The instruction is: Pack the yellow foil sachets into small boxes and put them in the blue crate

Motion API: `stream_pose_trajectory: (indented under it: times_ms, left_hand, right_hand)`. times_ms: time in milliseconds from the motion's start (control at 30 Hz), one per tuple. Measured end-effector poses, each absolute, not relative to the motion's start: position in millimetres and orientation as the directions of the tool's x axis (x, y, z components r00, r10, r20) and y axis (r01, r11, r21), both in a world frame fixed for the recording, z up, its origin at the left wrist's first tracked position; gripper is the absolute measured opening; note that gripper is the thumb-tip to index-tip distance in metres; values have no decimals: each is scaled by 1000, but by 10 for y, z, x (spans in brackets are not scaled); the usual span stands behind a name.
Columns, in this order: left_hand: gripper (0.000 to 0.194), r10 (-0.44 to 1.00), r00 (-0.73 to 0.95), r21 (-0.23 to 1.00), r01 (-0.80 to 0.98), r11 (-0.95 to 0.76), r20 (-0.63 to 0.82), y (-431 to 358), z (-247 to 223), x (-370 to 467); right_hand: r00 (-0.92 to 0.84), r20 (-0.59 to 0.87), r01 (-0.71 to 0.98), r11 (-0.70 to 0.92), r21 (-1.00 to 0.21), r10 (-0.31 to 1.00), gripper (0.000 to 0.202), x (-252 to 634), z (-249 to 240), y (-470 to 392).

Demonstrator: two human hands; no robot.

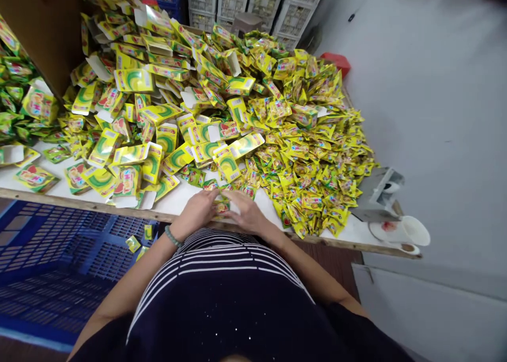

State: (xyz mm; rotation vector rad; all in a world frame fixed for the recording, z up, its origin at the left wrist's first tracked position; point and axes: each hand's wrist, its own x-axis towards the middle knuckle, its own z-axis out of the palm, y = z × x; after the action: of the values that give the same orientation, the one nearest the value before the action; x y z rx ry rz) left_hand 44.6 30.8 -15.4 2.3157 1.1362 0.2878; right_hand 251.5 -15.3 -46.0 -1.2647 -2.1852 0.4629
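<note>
Cartons [168, 139] heaped on white tabletop [266, 202]; white crates [233, 2] stacked behind.

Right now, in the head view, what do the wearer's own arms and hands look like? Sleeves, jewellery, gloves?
Left hand and right hand are ungloved. A grey-green bracelet, apparently beaded, circles the left wrist; none shows on the right. Dark sleeves leave the forearms uncovered. No cables visible.

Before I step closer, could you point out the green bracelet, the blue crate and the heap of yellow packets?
Green bracelet [173, 237]: head view, middle of its visible band.
Blue crate [103, 239]: head view, its slatted inside.
Heap of yellow packets [312, 161]: head view, packets near its middle.
</note>
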Motion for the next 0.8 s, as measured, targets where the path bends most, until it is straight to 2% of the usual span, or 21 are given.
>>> stream_pose_trajectory:
  times_ms: [67, 133, 233, 300, 433, 533, 600, 667, 733, 800]
  left_hand:
    - [45, 800, 598, 524, 699, -486, -56, 348, -186, 465]
    - [36, 802, 593, 512, 713, -479, -75, 388, -201, 482]
    - [23, 789, 599, 558, 705, -438, -136, 441, -213, 528]
    - [19, 811, 567, 616, 693, -374, -145, 460, -227, 538]
    - [27, 910, 401, 767, 616, -180, -109, 453, -286, 441]
    - [33, 949, 297, 852, 519, -66, -107, 434, -333, 357]
    - [32, 950, 286, 898, 440, -13, -127, 430, -355, 343]
    - [32, 938, 306, 938, 343, 51, -163, 432, -365, 354]
    - [33, 923, 333, 959, 264, 104, -191, 431, -363, 368]
    - [33, 920, 340, 963, 247, 111, -194, 425, -349, 368]
  right_hand:
    - [-196, 265, 787, 312, -532, 944, 39, 2722, -416, 1]
    - [3, 218, 907, 89, -411, 976, 36, 2930, -394, 185]
    - [12, 121, 968, 19, -252, 993, 45, 3107, -424, 405]
    - [-17, 108, 976, 40, -216, 994, 43, 3150, -462, 467]
    - [66, 189, 954, -6, -300, 980, 24, 3253, -477, 427]
    - [80, 139, 906, -14, -423, 987, 21, 3301, -445, 364]
    - [-44, 50, 881, 62, -468, 998, 16, 3252, -451, 324]
    - [-165, -11, 879, 142, -455, 986, 7, 3151, -491, 280]
    - [-175, -29, 891, 146, -430, 984, 4, 3052, -539, 227]
    - [-121, -11, 869, 101, -484, 993, 7, 2994, -556, 176]
